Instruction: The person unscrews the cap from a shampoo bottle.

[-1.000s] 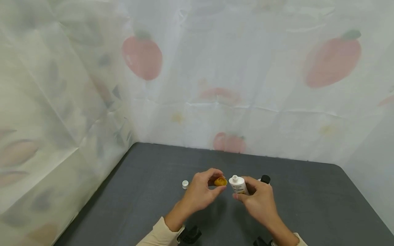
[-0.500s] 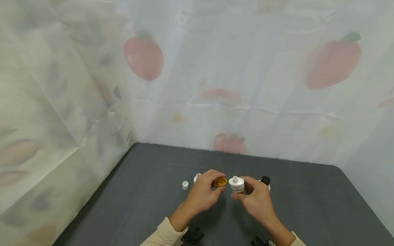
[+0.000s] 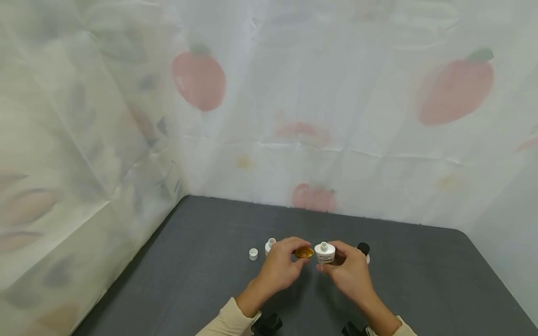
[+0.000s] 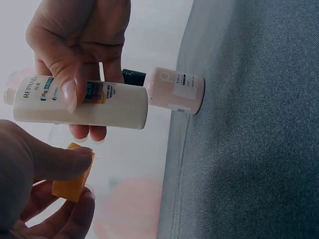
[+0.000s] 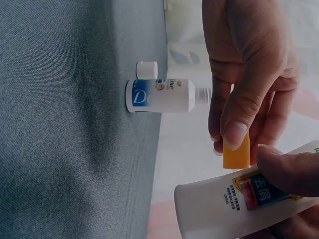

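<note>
My left hand [image 3: 280,265] pinches an orange-yellow bottle cap [image 3: 304,252] between thumb and fingers, its hollow underside facing the head camera. Close by on the right, my right hand [image 3: 350,270] grips a white shampoo bottle [image 3: 325,254] around its body. The bottle's bare neck points up, with no cap on it. In the left wrist view the bottle [image 4: 119,107] shows a REPAND label, and the cap [image 4: 73,175] is apart from it. The right wrist view has the cap [image 5: 236,153] held just beside the bottle's wall.
An uncapped white and blue Dove bottle [image 5: 162,95] stands on the grey table [image 3: 201,275] behind my left hand. Beside it sits a small white cap [image 3: 253,254]. A pale pink bottle [image 4: 175,90] with a black cap [image 3: 363,248] stands behind my right hand.
The orange-yellow cap has turned so that its hollow underside shows more, and moved slightly lower. The Dove bottle behind my left hand has come into sight. Both hands keep their holds.
</note>
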Motion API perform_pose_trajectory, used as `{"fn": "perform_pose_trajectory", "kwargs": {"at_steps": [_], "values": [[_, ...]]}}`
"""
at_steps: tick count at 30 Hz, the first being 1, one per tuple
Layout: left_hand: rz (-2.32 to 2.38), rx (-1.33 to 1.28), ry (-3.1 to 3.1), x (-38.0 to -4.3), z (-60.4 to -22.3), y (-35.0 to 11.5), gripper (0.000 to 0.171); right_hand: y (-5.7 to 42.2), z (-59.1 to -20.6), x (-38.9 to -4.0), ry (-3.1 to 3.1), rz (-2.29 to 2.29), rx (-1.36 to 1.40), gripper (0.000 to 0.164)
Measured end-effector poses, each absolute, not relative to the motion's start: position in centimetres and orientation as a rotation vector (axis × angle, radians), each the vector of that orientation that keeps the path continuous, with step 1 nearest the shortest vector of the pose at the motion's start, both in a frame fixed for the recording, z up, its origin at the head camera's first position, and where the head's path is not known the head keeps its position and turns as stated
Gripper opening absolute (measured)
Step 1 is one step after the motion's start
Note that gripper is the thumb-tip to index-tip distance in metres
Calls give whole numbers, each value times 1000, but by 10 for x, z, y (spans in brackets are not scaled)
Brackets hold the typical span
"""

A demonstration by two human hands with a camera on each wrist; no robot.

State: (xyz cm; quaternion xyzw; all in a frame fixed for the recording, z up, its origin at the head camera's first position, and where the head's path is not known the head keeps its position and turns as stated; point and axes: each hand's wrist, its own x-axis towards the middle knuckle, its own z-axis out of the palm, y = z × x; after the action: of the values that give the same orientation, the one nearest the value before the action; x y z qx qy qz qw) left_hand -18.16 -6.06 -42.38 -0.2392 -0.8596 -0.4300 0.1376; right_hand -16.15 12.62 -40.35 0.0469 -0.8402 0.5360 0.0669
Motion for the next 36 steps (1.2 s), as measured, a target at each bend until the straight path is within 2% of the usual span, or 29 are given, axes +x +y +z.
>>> {"fn": "perform_pose_trajectory", "kwargs": {"at_steps": [18, 36], "values": [[-984, -495, -2548, -181, -428, -59, 34, 124, -408, -167, -2533, 1637, 106, 42], [-853, -433, -2607, -185, -438, -58, 28, 123, -409, -174, -2585, 1543, 95, 41]]}}
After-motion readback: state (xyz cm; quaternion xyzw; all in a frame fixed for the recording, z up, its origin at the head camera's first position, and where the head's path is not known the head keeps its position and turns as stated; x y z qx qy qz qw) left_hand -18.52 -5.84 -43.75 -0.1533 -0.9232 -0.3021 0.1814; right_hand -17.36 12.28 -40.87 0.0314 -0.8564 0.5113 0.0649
